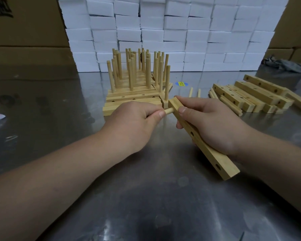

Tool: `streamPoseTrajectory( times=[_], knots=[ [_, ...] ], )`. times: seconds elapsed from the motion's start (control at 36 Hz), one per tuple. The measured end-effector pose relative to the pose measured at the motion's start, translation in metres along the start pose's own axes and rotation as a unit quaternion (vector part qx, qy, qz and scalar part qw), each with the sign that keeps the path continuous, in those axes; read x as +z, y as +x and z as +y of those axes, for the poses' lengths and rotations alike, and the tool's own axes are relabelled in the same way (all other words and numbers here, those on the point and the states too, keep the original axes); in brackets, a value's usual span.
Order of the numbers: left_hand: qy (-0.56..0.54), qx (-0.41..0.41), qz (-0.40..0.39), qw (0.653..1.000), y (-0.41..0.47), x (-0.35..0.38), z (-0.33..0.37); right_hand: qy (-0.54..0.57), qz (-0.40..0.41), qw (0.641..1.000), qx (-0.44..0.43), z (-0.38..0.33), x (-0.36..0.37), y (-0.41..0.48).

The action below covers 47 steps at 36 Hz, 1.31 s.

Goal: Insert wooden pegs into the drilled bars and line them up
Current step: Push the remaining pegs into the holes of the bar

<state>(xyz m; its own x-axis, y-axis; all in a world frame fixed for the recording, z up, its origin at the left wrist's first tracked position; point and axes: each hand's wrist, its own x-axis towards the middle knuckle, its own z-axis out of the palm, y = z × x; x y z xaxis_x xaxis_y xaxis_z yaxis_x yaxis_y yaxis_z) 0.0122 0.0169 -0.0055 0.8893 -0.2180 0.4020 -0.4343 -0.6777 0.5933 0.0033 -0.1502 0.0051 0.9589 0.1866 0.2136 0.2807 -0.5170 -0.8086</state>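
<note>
The right hand (210, 124) is closed around a drilled bar (201, 138), thumb on its near face and fingers wrapped behind, holding it clear of the counter (146, 197). The bar's long axis runs from its far end, just beside the left hand's fingertips, down and toward the person on the right, so its near end juts out past the right wrist. The left hand (135, 120) pinches a wooden peg (169, 111) between thumb and forefinger, with most of the peg hidden inside the fist. The peg lies roughly crosswise to the bar, pointing from the left hand straight at the bar's side face near its far end, and its tip meets that face; whether it has entered a hole there I cannot tell. Two more holes show open on the same face, further along toward the right wrist and the near end. The coming push, as I judge it, runs left to right along the peg's own axis, with the right hand bracing against it. Beyond the left hand stands the row of finished bars with upright pegs (137, 77); beyond and outward of the right hand lie the undone bars (254, 96), and two loose pegs (195, 92) rest just past the right fingertips.
</note>
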Motion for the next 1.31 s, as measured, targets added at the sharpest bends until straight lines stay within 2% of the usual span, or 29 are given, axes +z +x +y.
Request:
streamPoseTrajectory(
  times=[0.17,0.31,0.39,0.5,0.58,0.67,0.81,1.06,1.17,1.25,1.31],
  knots=[
    [-0.126,-0.037,-0.006,0.991,0.004,0.001,0.001,0.005,0.018,1.0,-0.024,0.001,0.003,0.0],
    [-0.078,-0.044,0.017,0.996,0.006,0.003,-0.005,-0.025,0.025,0.999,-0.022,0.002,0.005,0.004],
    [-0.07,-0.033,0.033,0.996,0.006,0.002,-0.006,0.004,0.033,0.999,-0.008,0.003,0.007,0.006],
    [-0.128,-0.039,0.117,0.984,0.006,-0.002,-0.01,0.067,0.077,0.994,0.035,0.005,0.003,0.01],
    [-0.172,-0.047,0.14,0.974,0.009,-0.002,-0.011,0.143,0.094,0.982,0.08,0.005,-0.003,0.012],
    [-0.213,-0.053,0.118,0.968,0.01,0.001,-0.009,0.189,0.086,0.973,0.102,0.005,-0.004,0.01],
    [-0.229,-0.023,0.103,0.968,0.008,0.001,-0.007,0.186,0.057,0.976,0.094,0.003,0.002,0.009],
    [-0.25,-0.026,0.082,0.964,0.006,0.003,-0.005,0.153,0.051,0.985,0.067,0.003,0.005,0.004],
    [-0.285,-0.061,0.081,0.953,0.009,0.003,-0.002,0.175,0.066,0.979,0.08,0.001,0.01,0.009],
    [-0.306,-0.092,0.034,0.947,0.008,0.007,0.002,0.226,0.101,0.964,0.101,0.001,0.011,0.016],
    [-0.348,-0.126,-0.013,0.929,0.006,0.01,0.006,0.238,0.132,0.956,0.111,0.003,0.009,0.021]
  ],
)
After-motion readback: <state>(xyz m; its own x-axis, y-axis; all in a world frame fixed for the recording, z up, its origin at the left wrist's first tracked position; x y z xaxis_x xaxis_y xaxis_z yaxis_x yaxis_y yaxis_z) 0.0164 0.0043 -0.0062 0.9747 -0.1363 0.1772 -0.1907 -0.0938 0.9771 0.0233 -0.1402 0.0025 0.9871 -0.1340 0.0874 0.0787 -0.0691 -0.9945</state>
